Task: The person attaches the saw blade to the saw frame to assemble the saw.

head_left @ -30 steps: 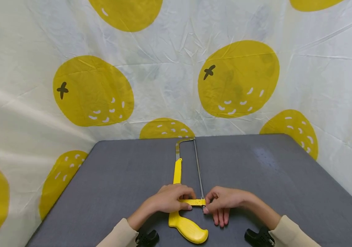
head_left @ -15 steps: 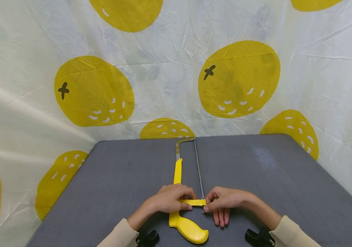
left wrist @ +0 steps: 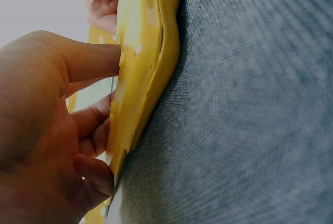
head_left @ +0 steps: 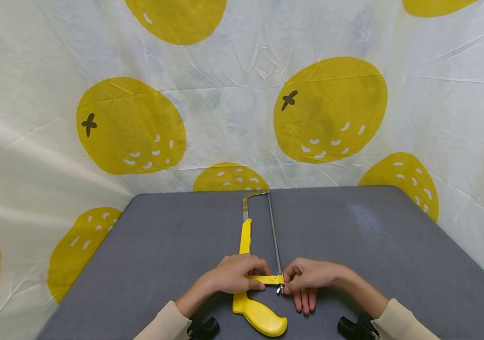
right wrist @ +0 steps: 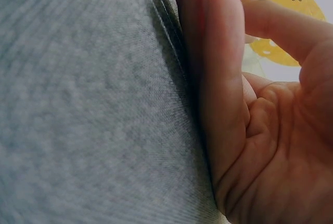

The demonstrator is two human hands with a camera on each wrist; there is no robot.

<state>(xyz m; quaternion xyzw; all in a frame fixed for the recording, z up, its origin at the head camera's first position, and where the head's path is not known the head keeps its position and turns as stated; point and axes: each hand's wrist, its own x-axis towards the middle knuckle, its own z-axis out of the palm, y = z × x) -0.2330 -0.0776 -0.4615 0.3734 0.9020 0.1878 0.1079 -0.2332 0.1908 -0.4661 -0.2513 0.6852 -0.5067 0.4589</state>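
Note:
A hacksaw (head_left: 245, 236) with a yellow handle lies flat, its blade side (head_left: 273, 231) to the right and its metal bow pointing away. My left hand (head_left: 239, 273) holds the yellow frame above the handle, thumb on the crosspiece (head_left: 269, 279). In the left wrist view, the fingers of my left hand (left wrist: 41, 99) reach along the yellow frame (left wrist: 140, 52). At the crosspiece's right end, my right hand (head_left: 311, 276) pinches at a small metal wing nut (head_left: 279, 289) with thumb and index finger. The other fingers of my right hand (right wrist: 223, 67) extend down along the grey surface.
A grey cloth-covered table (head_left: 182, 236) lies under the saw. White curtain (head_left: 233, 118) with yellow fruit prints hangs behind and on both sides. Black wrist devices (head_left: 354, 327) sit at both cuffs.
The wing nut has turned and shows more plainly now. My right thumb has drawn back slightly to the right. The left hand and the hacksaw stay in place.

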